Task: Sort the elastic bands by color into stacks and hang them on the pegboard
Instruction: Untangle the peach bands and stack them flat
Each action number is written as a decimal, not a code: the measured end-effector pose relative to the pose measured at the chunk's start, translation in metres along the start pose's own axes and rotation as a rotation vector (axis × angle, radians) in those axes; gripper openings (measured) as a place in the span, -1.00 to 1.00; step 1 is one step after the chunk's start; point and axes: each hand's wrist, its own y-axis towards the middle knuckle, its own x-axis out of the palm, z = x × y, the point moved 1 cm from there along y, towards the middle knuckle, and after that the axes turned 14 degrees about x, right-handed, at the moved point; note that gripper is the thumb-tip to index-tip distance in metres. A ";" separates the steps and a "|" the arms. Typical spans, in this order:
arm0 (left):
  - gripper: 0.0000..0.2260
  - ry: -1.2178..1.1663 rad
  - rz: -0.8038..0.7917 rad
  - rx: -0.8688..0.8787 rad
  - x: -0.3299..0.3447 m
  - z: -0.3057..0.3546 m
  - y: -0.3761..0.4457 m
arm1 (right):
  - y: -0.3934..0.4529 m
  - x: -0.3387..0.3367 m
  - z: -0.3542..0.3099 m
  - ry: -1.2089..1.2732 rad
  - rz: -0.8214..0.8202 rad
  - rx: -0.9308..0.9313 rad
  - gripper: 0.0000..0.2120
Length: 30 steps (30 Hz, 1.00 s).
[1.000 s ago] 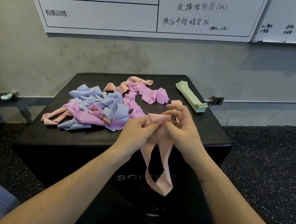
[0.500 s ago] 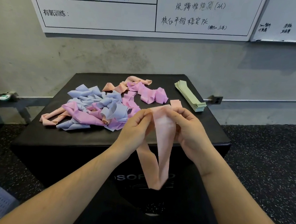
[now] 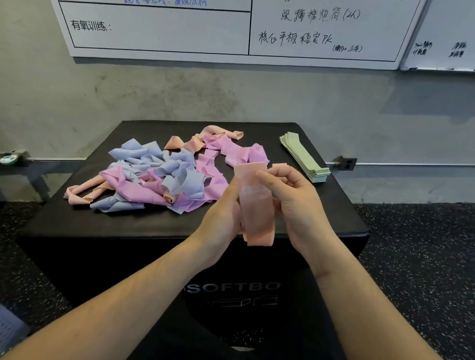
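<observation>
I am holding a folded peach band (image 3: 257, 208) between both hands just above the near edge of the black box (image 3: 144, 229): my left hand (image 3: 222, 219) is gripping its left side, my right hand (image 3: 295, 202) is pinching its top. The mixed pile (image 3: 155, 177) is lying on the box's left half, the green stack (image 3: 305, 160) at its far right corner.

Light: dim, even (soft shadows) | Blur: slight — edges bowed by wide-angle lens
</observation>
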 end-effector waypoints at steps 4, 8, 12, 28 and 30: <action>-0.77 0.089 0.019 0.051 0.002 -0.003 0.005 | 0.004 -0.003 0.002 0.019 0.033 -0.029 -0.83; -0.82 -0.073 0.105 0.010 0.004 0.001 0.019 | 0.007 -0.011 0.014 -0.076 0.046 -0.031 -0.67; -0.85 -0.329 0.182 0.013 0.002 0.010 0.040 | 0.007 -0.024 0.031 -0.328 -0.051 -0.042 -0.74; -0.84 -0.411 0.405 -0.048 0.004 0.000 0.113 | 0.039 -0.103 0.046 -0.774 0.032 -0.002 -0.83; -0.87 -0.378 0.447 -0.063 0.004 -0.010 0.128 | 0.045 -0.112 0.051 -0.755 0.073 0.000 -0.86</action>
